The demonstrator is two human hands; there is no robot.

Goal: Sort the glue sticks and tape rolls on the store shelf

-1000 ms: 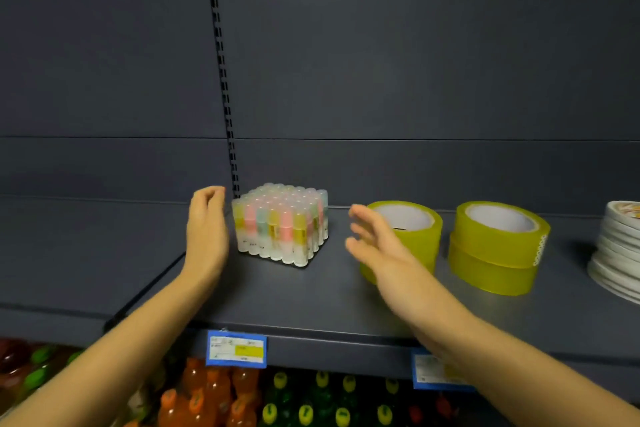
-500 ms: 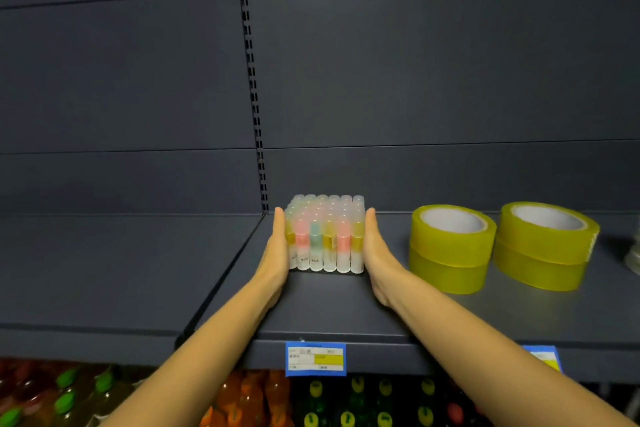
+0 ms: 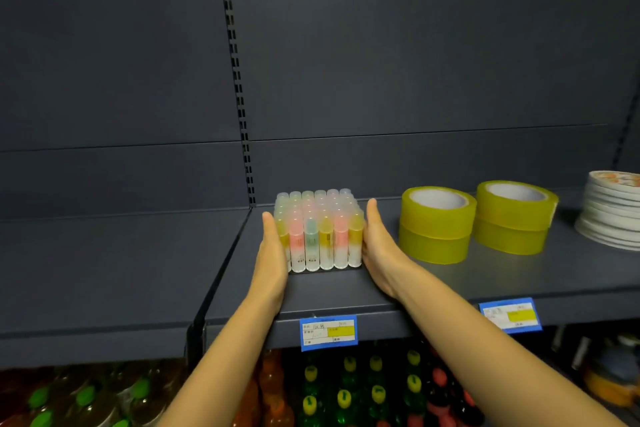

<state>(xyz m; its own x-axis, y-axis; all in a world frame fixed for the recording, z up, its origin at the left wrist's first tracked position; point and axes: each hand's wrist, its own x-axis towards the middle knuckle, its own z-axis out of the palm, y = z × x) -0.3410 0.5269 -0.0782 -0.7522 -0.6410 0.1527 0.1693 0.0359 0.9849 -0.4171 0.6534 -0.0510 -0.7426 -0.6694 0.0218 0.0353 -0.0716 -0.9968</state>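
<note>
Glue stick block (image 3: 318, 236) sat upright at left end of shelf (image 3: 346, 291), above price tag (image 3: 328, 332). Left grip (image 3: 273, 253) and right grip (image 3: 379, 250) lay flat on its sides, fingers straight, nothing clenched. Guessing squeeze was so loose sticks wouldn't topple. Tape rolls (image 3: 436, 224) just right of it, apart.
</note>
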